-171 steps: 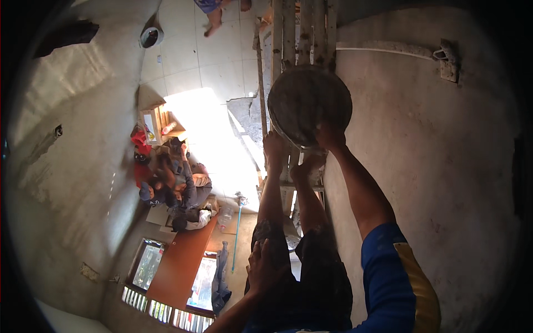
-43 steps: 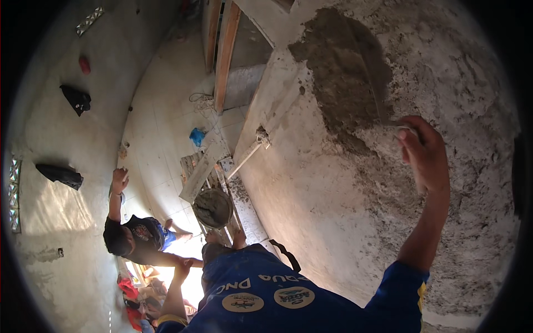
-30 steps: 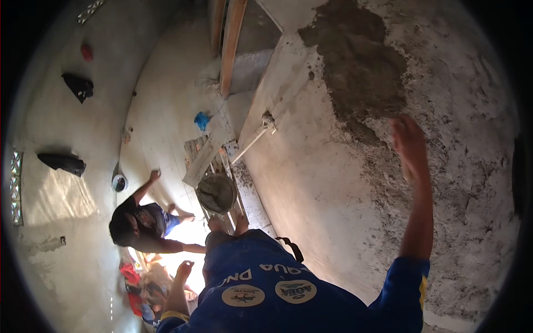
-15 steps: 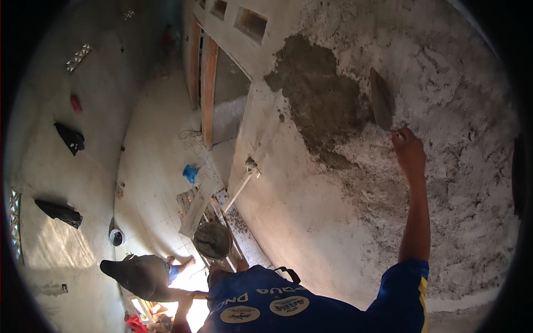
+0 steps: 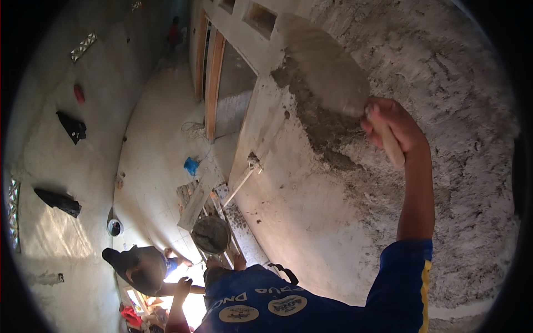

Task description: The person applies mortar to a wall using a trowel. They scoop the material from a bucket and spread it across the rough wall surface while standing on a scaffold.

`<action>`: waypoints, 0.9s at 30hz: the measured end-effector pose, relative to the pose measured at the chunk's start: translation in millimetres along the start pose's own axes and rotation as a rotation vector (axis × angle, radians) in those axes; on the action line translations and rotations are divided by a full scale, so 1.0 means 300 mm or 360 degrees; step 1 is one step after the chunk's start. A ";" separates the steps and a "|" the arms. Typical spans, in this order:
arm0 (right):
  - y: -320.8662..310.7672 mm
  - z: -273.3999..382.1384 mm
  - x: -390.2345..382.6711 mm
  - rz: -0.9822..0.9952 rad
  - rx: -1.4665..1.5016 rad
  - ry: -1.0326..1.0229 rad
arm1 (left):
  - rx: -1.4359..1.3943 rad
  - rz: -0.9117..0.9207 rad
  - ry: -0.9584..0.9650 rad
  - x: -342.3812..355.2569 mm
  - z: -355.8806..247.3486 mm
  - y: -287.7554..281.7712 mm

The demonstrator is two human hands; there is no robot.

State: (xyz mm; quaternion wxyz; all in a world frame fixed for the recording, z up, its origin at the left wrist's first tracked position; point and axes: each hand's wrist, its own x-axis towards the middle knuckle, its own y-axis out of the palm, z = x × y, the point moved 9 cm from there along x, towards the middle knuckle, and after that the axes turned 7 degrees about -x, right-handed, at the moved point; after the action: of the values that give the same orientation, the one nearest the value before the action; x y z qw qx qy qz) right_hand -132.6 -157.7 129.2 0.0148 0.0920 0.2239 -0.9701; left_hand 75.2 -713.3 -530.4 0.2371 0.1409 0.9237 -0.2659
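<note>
My right hand (image 5: pixel 395 123) is wrapped round the pale wooden handle of a trowel (image 5: pixel 325 66). The trowel's broad blade is blurred and lies over the dark wet mortar patch (image 5: pixel 319 125) on the wall. Rough, unevenly coated wall (image 5: pixel 438 150) surrounds that patch on the right. Low at the left, my left hand (image 5: pixel 182 287) is raised beside my body against bright light; its fingers are too small and unclear to read. Below me, near my feet, stands a round bucket (image 5: pixel 211 234) with grey mortar in it.
A person in a dark cap (image 5: pixel 136 269) is close on my left. Planks (image 5: pixel 195 206) lie beside the bucket, and a stick-like tool (image 5: pixel 240 186) leans by the wall. A blue bag (image 5: pixel 191 166) and a white pail (image 5: pixel 115 227) are on the floor. A wood-framed opening (image 5: pixel 215 83) stands ahead.
The trowel has swung left and up, from beside the wet patch to over it, and its blade now shows broad instead of edge-on. My right hand has risen slightly to the left.
</note>
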 end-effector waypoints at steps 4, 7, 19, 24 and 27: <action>-0.375 -0.189 -0.129 -0.1361 -0.0836 0.0047 | -0.0356 -0.0095 -0.0270 -0.009 0.102 0.022; -0.120 -0.274 -0.192 -0.1317 -0.0732 0.0035 | -0.0402 -0.0099 0.0167 -0.104 0.161 0.010; 1.157 -1.525 0.006 0.1000 -0.1532 0.0517 | 0.0377 0.0416 -0.0804 -0.234 0.096 0.519; 1.694 -1.968 0.322 0.1164 -0.2114 -0.0419 | 0.0274 0.0467 -0.1041 -0.185 0.117 0.599; 2.010 -2.194 0.650 0.0954 -0.2264 -0.0599 | 0.0331 0.0476 -0.1196 -0.166 0.171 0.655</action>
State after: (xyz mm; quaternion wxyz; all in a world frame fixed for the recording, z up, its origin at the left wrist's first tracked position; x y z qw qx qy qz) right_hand -169.1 -409.8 -748.1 0.3681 -0.0487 0.7492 -0.5484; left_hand 211.8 -587.6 -626.5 0.5782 0.1899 0.7104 -0.3533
